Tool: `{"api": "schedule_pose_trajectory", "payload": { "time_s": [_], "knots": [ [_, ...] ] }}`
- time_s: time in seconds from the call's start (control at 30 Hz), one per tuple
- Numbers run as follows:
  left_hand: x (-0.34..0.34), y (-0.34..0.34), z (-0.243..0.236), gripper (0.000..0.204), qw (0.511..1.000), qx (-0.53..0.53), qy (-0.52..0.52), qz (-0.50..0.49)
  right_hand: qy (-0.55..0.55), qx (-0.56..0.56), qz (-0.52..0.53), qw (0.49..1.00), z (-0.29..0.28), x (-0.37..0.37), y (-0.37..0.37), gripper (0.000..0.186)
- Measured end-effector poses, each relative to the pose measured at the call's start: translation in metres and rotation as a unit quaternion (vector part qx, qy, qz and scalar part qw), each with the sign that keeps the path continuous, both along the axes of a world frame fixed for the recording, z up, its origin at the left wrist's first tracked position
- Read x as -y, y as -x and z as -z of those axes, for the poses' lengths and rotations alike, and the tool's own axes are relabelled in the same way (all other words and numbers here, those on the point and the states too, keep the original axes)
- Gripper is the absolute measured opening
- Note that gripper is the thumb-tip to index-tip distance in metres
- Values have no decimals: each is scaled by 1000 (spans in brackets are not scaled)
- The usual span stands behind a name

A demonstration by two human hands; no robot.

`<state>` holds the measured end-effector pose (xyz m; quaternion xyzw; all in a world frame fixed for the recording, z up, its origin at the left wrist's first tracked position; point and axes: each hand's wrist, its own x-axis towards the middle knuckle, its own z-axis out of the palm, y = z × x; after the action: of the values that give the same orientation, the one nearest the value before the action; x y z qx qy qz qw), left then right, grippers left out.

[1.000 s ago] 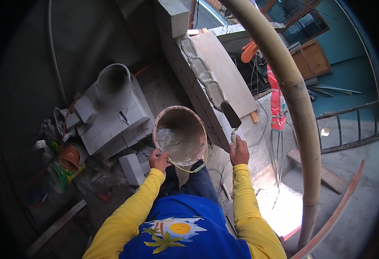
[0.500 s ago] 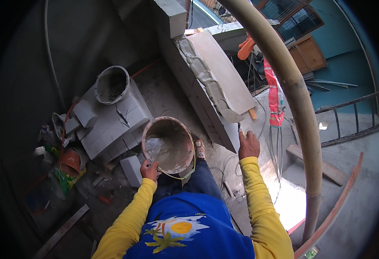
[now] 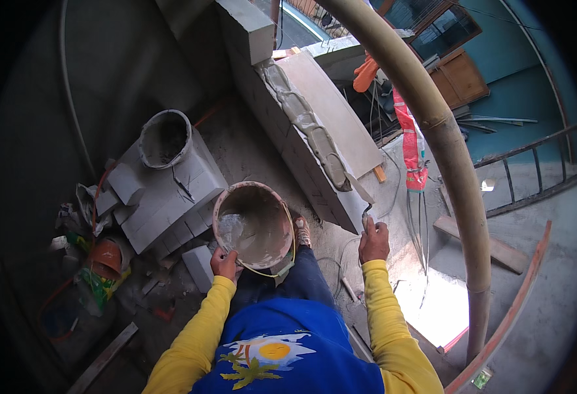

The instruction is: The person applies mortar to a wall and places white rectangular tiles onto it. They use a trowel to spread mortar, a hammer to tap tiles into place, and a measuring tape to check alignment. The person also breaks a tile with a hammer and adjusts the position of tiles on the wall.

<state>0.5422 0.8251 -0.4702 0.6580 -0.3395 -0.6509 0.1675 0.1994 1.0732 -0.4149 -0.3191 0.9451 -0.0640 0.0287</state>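
Note:
My left hand (image 3: 224, 263) grips the near-left rim of a mortar-smeared bucket (image 3: 273, 253), which hangs tilted in front of my legs. Wet grey mortar shows inside it, and its wire handle droops over the near side. My right hand (image 3: 374, 242) is closed round the handle of a trowel (image 3: 362, 191). The trowel's blade is turned nearly edge-on at the near end of a strip of mortar (image 3: 306, 123). That strip runs along the top of a low wall of pale blocks (image 3: 309, 176). A taller block (image 3: 249, 33) stands at the wall's far end.
A second bucket (image 3: 184, 143) stands on stacked pale blocks (image 3: 170, 197) at left. Beyond the wall leans a board (image 3: 331, 108). A thick bamboo pole (image 3: 456, 151) rises at right, near a red-and-white bag (image 3: 412, 144) and planks (image 3: 485, 246). Rubble and an orange container (image 3: 106, 258) lie lower left.
My right hand has drawn back slightly towards me, and the trowel blade has turned from broad side to nearly edge-on. The bucket stays in my left hand. The whole view has shifted a little.

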Motion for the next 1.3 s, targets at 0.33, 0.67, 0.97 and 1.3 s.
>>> {"api": "schedule_pose_trajectory", "payload": {
  "time_s": [0.33, 0.67, 0.97, 1.3],
  "knots": [
    [-3, -10, -8, 27, 1000, -13, -3, -22, 24, 24, 137, 990, 55, 115, -20, 63],
    [7, -43, 4, 23, 1000, 22, -6, -7, -47, 78, 274, 957, 73, 57, -33, 62],
    [25, -68, 25, 27, 999, 12, -37, -7, 452, 258, 384, 763, 140, 68, -68, 49],
    [23, -116, 41, 25, 997, 62, -43, 8, 371, 406, 386, 740, 201, 235, -141, 56]
  ]
}}
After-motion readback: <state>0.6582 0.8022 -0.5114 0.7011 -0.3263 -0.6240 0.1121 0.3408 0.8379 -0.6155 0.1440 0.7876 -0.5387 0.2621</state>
